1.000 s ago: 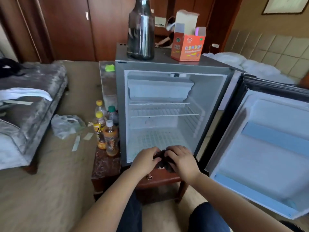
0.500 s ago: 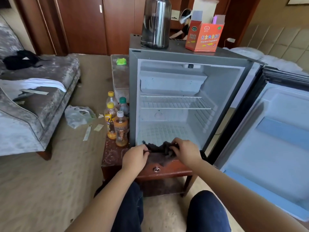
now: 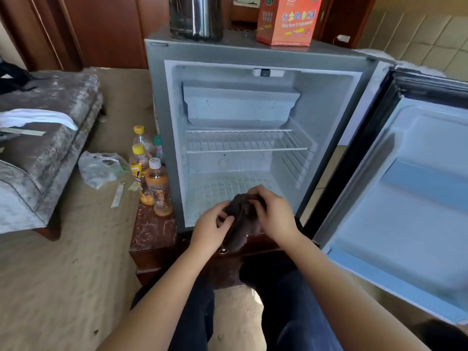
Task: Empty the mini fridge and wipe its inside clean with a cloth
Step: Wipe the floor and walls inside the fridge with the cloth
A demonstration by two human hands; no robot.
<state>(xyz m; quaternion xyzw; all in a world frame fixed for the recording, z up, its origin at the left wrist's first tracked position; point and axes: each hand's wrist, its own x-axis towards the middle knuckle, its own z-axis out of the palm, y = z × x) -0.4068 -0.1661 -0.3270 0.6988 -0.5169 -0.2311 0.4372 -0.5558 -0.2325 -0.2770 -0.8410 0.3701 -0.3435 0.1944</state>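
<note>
The mini fridge [image 3: 162, 117] stands on a low wooden table with its door [image 3: 405, 198] swung open to the right. Inside I see only a wire shelf [image 3: 245, 141] and the small freezer box [image 3: 240, 105]. A dark cloth [image 3: 240, 219] is bunched just in front of the fridge's lower opening. My left hand [image 3: 211, 230] grips its left side and my right hand [image 3: 274, 215] grips its right side, fingers curled over the top. Part of the cloth hangs down between my hands.
Several drink bottles [image 3: 157, 188] stand on the wooden table [image 3: 152, 231] left of the fridge. A dark jug [image 3: 195, 16] and an orange carton [image 3: 286, 21] sit on top. A grey sofa [image 3: 38, 153] and a plastic bag [image 3: 101, 168] lie to the left.
The view has moved closer to the fridge. Both hands have bunched the cloth tighter and lifted it slightly toward the fridge opening.
</note>
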